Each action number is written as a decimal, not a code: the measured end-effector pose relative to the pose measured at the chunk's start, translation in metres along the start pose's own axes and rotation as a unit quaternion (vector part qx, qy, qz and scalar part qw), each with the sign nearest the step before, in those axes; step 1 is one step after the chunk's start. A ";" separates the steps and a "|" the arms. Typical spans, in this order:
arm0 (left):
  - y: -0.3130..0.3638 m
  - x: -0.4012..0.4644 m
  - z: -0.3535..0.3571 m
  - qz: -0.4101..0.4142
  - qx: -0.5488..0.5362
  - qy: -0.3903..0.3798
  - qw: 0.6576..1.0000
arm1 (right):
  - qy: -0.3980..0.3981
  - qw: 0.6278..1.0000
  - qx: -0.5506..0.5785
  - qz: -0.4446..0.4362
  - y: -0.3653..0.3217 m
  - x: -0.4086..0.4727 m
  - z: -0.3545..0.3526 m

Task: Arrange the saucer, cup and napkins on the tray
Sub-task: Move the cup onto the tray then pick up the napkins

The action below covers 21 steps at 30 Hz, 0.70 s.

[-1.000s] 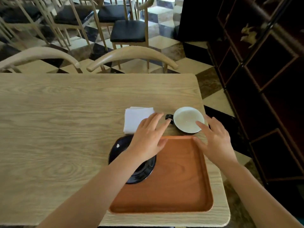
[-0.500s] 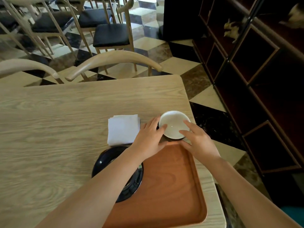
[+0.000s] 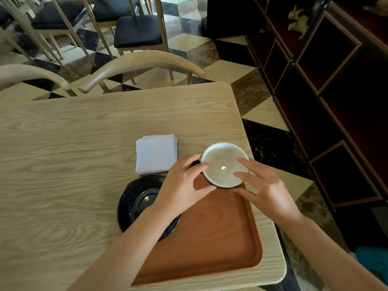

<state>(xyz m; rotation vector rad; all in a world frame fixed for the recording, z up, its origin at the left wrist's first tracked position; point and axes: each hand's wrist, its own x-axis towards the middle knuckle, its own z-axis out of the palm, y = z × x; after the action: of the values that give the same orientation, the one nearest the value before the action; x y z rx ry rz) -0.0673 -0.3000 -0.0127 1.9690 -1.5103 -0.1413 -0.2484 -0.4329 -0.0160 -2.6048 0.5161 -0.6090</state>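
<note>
Table [image 3: 84, 156]: pale wood grain, rounded corners, its right edge next to a dark shelf unit [image 3: 327, 85].

Tray [image 3: 216, 240]: reddish-brown wood, square with a raised rim, lying flat at the table's near right corner. Most of its surface is bare.

Cup [image 3: 224, 164]: white inside, dark outside, upright, positioned over the tray's far edge. Whether it rests on the tray or is lifted just clear cannot be told. A dark handle shows at its left, mostly covered by the left hand.

Left hand [image 3: 184, 185]: fingers [image 3: 204, 166] wrapped around the cup's left side, the index lying over the rim, the thumb under the near wall. The forearm crosses the saucer and the tray's left edge.

Right hand [image 3: 266, 187]: fingers spread and closed on the cup's right side, two fingertips on the rim, the thumb under the near wall. Both hands grasp the cup together.

Saucer [image 3: 138, 204]: black, glossy, round, partly on the table and partly overlapping the tray's left rim, part hidden by the left forearm.

Napkins [image 3: 156, 153]: white, folded square, a small stack flat on the table, just beyond the saucer and left of the cup, off the tray.

Chairs [image 3: 138, 66]: two curved pale backrests at the table's far edge; more chairs with dark cushions stand behind on a chequered floor.
</note>
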 end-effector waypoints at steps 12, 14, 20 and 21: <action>0.011 -0.043 0.020 -0.064 0.000 0.011 0.998 | -0.050 0.998 -0.010 -0.026 0.004 -0.026 0.012; 0.012 -0.042 0.021 -0.070 -0.002 0.011 0.997 | -0.058 0.998 -0.018 -0.021 0.004 -0.023 0.010; 0.010 -0.036 0.021 -0.059 0.004 0.006 0.998 | -0.072 0.996 -0.038 -0.037 0.009 -0.015 0.005; 0.010 -0.036 0.021 -0.057 0.008 0.006 0.998 | -0.073 0.995 -0.045 -0.040 0.009 -0.014 0.005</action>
<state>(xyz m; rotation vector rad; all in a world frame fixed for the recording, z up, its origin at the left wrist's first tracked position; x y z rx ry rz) -0.0971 -0.2777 -0.0345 2.0669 -1.3954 -0.1662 -0.2601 -0.4327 -0.0286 -2.7402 0.4029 -0.4238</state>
